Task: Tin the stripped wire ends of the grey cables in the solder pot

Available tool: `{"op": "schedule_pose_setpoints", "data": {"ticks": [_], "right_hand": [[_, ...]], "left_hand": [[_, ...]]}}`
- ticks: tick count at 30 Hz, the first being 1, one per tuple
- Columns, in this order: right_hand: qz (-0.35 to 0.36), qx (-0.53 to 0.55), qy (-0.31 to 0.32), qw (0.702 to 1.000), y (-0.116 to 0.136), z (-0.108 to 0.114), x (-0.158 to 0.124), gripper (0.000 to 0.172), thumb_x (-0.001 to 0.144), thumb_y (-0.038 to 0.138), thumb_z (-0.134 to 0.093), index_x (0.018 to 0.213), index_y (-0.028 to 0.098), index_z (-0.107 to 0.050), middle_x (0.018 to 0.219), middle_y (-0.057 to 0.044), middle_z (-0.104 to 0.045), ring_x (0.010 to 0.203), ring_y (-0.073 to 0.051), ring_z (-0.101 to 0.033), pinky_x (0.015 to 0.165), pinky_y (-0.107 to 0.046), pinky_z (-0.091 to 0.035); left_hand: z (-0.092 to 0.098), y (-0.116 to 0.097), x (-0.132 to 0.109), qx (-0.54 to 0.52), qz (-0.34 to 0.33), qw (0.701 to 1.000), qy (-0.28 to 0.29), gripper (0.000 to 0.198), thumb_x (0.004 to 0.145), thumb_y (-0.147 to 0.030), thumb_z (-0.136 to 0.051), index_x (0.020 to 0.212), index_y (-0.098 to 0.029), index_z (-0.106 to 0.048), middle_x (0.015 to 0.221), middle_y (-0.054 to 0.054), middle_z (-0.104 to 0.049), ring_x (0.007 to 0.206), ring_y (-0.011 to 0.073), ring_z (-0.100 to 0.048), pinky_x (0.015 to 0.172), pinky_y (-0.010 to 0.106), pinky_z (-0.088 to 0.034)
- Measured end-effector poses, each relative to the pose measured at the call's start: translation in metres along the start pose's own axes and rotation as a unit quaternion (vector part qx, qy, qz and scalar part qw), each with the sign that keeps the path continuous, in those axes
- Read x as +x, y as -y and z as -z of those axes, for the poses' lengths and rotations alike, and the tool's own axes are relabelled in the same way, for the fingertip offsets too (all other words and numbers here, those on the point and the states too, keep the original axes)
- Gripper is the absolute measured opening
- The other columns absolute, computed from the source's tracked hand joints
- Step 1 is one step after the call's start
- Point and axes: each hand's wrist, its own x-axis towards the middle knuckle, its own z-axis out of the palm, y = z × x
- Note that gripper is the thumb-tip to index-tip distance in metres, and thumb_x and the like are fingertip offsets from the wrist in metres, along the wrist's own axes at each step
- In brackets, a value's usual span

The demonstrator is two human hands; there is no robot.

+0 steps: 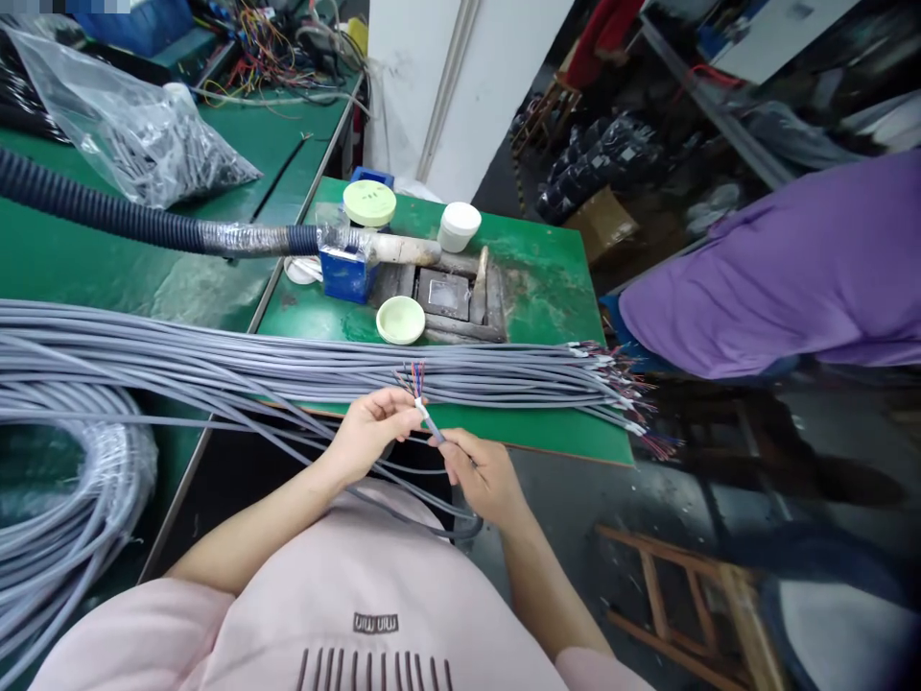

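Observation:
My left hand [370, 429] and my right hand [481, 472] are both closed on the end of one grey cable [430, 422] just in front of the table edge. The cable's stripped end fans out into thin coloured wires [415, 376] pointing up between my fingertips. Behind my hands a thick bundle of grey cables [302, 369] lies across the green table [554, 278], its stripped coloured ends [633, 403] hanging past the right edge. The same cables run left into a large coil [64, 499].
A dark corrugated hose [107, 216] crosses the left bench to a blue block [346, 271] beside a metal fixture [450, 293]. Pale lids and a white jar [459, 226] stand nearby. A clear bag of parts [129, 130] lies far left. A person's purple sleeve [777, 278] is at right; a wooden frame [691, 605] lies on the floor.

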Motion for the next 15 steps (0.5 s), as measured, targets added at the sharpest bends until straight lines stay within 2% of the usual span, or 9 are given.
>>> {"op": "schedule_pose_setpoints", "data": {"ticks": [3,7,13,15], "right_hand": [[-0.013,0.002,-0.001,1.0,-0.002,-0.001,0.0,0.029,0.096,0.03,-0.04,0.093,0.015,-0.064,0.05,0.005,-0.049,0.045,-0.008,-0.047,0.05,-0.02,-0.034],[-0.027,0.0,-0.011,1.0,-0.003,-0.004,-0.001,0.029,0.096,0.03,-0.04,0.092,0.015,-0.064,0.05,0.005,-0.05,0.045,-0.008,-0.047,0.051,-0.02,-0.036],[-0.039,-0.039,-0.052,0.997,0.0,-0.01,0.002,0.029,0.095,0.032,-0.041,0.091,0.017,-0.065,0.055,0.002,-0.058,0.05,-0.01,-0.054,0.053,-0.021,-0.039],[-0.033,-0.062,-0.056,0.996,0.001,-0.012,0.004,0.028,0.095,0.033,-0.042,0.091,0.018,-0.065,0.06,0.0,-0.063,0.055,-0.011,-0.057,0.055,-0.021,-0.041]], "left_hand": [[0.006,-0.007,0.005,-0.042,-0.02,0.998,-0.047,0.028,0.062,-0.032,-0.081,0.078,-0.014,-0.067,0.06,-0.001,-0.064,0.049,0.0046,-0.051,0.049,0.015,-0.041],[0.006,-0.007,0.008,-0.063,-0.022,0.995,-0.069,0.026,0.063,-0.032,-0.081,0.07,-0.014,-0.064,0.062,0.0,-0.064,0.048,0.0041,-0.051,0.046,0.014,-0.039],[0.002,0.003,0.006,0.009,-0.154,0.98,-0.126,0.019,0.067,-0.03,-0.077,0.075,-0.016,-0.069,0.063,0.0,-0.064,0.057,0.0086,-0.056,0.05,0.018,-0.044],[0.003,0.003,0.007,0.034,-0.175,0.974,-0.137,0.018,0.067,-0.03,-0.077,0.076,-0.016,-0.071,0.065,0.001,-0.065,0.058,0.0087,-0.056,0.051,0.019,-0.044]]}}
